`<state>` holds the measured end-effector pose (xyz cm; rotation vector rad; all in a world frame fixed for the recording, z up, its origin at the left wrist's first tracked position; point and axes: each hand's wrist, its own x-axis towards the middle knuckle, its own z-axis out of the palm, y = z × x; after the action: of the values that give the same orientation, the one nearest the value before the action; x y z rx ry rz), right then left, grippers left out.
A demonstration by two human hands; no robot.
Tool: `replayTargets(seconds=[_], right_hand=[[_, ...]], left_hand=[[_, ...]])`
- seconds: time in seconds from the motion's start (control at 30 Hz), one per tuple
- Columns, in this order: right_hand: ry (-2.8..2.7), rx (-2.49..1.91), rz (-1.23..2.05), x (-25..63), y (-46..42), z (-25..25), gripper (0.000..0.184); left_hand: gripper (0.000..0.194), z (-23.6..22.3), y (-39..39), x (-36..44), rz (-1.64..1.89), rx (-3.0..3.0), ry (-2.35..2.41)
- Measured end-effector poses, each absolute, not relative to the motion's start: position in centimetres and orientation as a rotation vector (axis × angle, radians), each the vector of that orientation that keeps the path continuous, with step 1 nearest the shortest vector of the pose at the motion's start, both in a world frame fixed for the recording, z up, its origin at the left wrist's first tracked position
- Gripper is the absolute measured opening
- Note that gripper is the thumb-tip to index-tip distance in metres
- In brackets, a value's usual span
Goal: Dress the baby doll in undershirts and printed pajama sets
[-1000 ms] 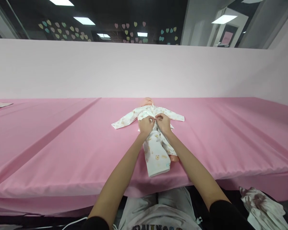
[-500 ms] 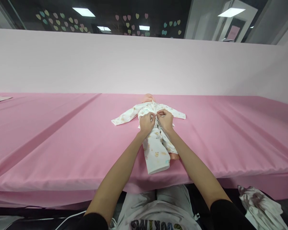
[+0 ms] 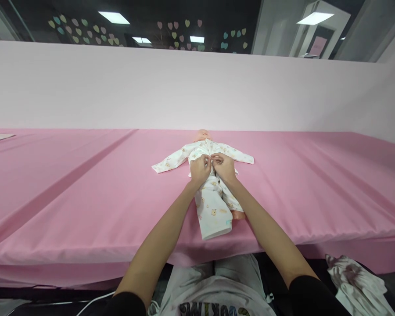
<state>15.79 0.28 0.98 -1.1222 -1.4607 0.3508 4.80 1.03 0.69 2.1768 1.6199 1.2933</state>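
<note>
A baby doll (image 3: 202,134) lies on its back, its head toward the wall. It wears a white baby jacket (image 3: 174,159) with small prints, sleeves spread to both sides, and printed baby pants (image 3: 213,213). One doll foot shows beyond the right pant leg. Over the doll's chest, my left hand (image 3: 200,169) pinches the jacket's front edge. Close against it, my right hand (image 3: 224,166) pinches the front opening from the other side. The fingertips of both hands nearly meet, and the small fastening between them is hidden.
A pink cloth (image 3: 85,197) with folds covers the table up to a white wall (image 3: 184,92). At the far left lies a flat pale item (image 3: 0,136). A crumpled white cloth (image 3: 358,281) is below the table edge at lower right.
My right hand has shifted slightly left, bringing its fingertips closer to those of my left hand at the jacket front. The doll and its clothes otherwise lie the same.
</note>
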Motion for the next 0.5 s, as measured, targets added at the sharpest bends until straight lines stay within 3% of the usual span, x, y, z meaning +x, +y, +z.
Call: replayTargets(seconds=[0.5], right_hand=[[-1.457, -1.288, 0.288, 16.4, 1.3, 0.3, 0.013]], left_hand=[[0.022, 0.7, 0.8, 4.9, 1.330, 2.216, 1.642]])
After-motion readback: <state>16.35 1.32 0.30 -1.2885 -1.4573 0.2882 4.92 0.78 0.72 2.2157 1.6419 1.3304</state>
